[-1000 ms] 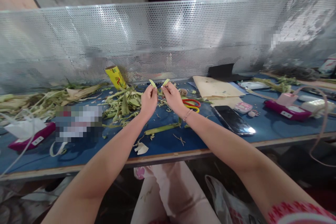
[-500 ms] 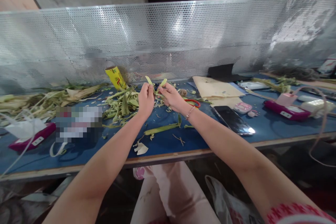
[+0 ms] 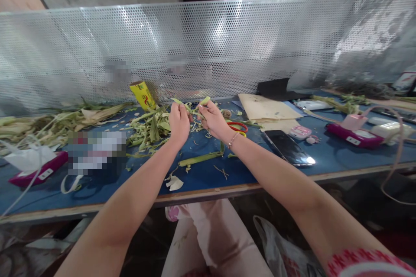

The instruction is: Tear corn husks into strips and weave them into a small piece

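My left hand [image 3: 180,122] is closed on a pale green leaf strip [image 3: 177,101], whose tip pokes out above the thumb. Opposite it, my right hand [image 3: 212,120] pinches another end of pale green leaf strip [image 3: 205,101]. Between the fingers some greenish strands show; whether both ends belong to one piece I cannot tell. Left of my hands lies a heap of green plant strips [image 3: 149,130]. A longer green leaf piece [image 3: 199,159] rests flat on the blue table [image 3: 208,179] nearer to me, with a pale scrap [image 3: 174,183] beside it.
Behind the table stands a perforated metal screen [image 3: 208,43]. A yellow packet [image 3: 143,95] leans at the back. Dry husks [image 3: 87,119] lie at left. To the right are a black phone [image 3: 289,148], brown paper [image 3: 266,108], red and yellow rings [image 3: 238,127] and a purple power strip [image 3: 354,135].
My left hand has turned and shifted slightly left, and the strip tip above it now leans further left. The strip tip at my right hand has tilted more to the right.
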`<state>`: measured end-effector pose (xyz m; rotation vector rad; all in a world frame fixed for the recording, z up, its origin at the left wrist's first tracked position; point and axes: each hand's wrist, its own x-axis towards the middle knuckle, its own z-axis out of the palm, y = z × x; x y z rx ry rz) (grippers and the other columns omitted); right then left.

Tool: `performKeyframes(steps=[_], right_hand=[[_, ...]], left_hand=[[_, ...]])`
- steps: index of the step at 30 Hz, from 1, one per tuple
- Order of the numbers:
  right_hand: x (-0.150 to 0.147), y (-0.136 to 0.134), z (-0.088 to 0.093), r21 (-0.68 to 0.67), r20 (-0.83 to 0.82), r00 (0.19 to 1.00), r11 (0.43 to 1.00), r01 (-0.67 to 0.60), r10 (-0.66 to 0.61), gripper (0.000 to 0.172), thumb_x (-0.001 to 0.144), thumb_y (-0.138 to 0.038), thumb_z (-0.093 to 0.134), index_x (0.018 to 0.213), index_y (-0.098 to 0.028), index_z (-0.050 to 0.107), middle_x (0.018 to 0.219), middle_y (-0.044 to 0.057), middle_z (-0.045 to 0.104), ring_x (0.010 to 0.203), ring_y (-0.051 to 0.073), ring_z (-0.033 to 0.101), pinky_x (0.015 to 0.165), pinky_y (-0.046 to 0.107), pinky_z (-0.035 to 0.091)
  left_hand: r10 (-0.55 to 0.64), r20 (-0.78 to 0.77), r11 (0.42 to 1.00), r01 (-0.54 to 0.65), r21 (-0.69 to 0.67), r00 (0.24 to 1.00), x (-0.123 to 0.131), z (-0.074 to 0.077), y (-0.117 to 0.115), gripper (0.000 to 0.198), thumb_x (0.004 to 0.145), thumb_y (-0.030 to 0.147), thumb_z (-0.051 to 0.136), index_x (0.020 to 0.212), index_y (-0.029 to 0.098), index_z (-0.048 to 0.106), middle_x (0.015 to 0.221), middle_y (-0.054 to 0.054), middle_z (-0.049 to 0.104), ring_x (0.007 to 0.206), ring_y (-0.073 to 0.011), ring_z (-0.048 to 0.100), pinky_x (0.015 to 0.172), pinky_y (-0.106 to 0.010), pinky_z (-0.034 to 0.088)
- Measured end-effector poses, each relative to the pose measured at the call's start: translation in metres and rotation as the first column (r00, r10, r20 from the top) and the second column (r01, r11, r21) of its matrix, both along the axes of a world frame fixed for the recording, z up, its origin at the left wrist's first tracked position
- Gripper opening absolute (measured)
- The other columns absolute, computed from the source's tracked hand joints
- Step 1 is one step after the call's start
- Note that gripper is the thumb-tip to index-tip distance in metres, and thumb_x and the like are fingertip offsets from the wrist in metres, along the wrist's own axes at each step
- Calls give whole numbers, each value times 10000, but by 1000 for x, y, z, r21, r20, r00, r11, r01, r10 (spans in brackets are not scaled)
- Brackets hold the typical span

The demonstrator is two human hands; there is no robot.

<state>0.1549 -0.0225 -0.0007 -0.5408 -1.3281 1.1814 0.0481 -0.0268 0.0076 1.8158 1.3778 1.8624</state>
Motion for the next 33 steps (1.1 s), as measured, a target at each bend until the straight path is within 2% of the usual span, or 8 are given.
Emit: performKeyframes(steps=[5, 9, 13, 15, 19, 23, 27, 33], right_hand=[[2, 3, -1, 0, 5, 999, 999, 39, -39, 201, 808, -411, 490, 806, -233, 396, 542, -91, 399, 318, 18, 229, 308, 180, 146], [6, 5, -3, 23, 61, 996, 998, 66, -67, 204, 802, -408, 480, 783, -228, 385, 532, -89, 387, 327, 30, 232, 328, 191, 155], [11, 9, -6, 156, 193, 968, 979, 134, -163, 194, 816, -371, 432, 722, -210, 379, 569, -61, 404, 423, 55, 308, 408, 199, 233], [14, 12, -7, 256, 270, 925, 946, 200, -269, 208, 817, -350, 416, 678, -202, 375, 584, -47, 398, 487, 72, 344, 468, 210, 270], [16, 11, -6, 397, 419, 775, 863, 311, -473, 213, 802, -281, 406, 612, -198, 356, 573, -37, 394, 555, 100, 374, 554, 234, 288], [14, 3, -2, 416, 487, 702, 845, 336, -519, 162, 784, -218, 399, 627, -205, 360, 572, -35, 411, 563, 114, 391, 587, 244, 285], [8, 1, -3, 380, 443, 737, 852, 360, -510, 180, 796, -210, 395, 625, -212, 337, 560, -38, 393, 560, 119, 389, 584, 248, 278], [3, 5, -7, 291, 260, 892, 911, 291, -368, 124, 814, -224, 393, 690, -213, 389, 525, -61, 358, 491, 95, 337, 515, 230, 280]], left_hand=[[-44, 83, 998, 48, -49, 996, -1, -3, 6, 341, 837, 511, 317, 669, 215, 329, 504, 31, 437, 461, -115, 469, 507, -271, 350], [-174, 93, 982, 180, -64, 980, -4, -6, 11, 330, 827, 494, 364, 669, 205, 364, 500, 36, 434, 428, -91, 423, 466, -243, 314], [-254, 56, 955, 260, -145, 965, -6, -6, 12, 318, 826, 440, 389, 630, 190, 389, 460, 51, 360, 396, -72, 325, 442, -231, 255], [-226, -46, 966, 218, -138, 973, -6, -4, 10, 291, 813, 390, 419, 610, 182, 407, 468, 48, 353, 426, -76, 331, 463, -232, 254], [-67, -284, 996, 46, -80, 956, -6, -2, 4, 232, 789, 284, 440, 585, 178, 414, 495, 35, 372, 494, -94, 367, 523, -242, 267], [2, -392, 996, -37, -81, 920, -4, -3, 4, 197, 788, 232, 425, 599, 179, 435, 534, 16, 423, 525, -110, 403, 551, -252, 278], [-6, -364, 996, -27, -87, 931, -2, -6, 6, 174, 800, 213, 402, 633, 184, 444, 553, 8, 456, 538, -120, 434, 556, -249, 295], [-35, -307, 998, 19, -53, 951, 1, -7, 4, 172, 827, 240, 385, 668, 191, 428, 538, 10, 472, 513, -118, 451, 538, -246, 306]])
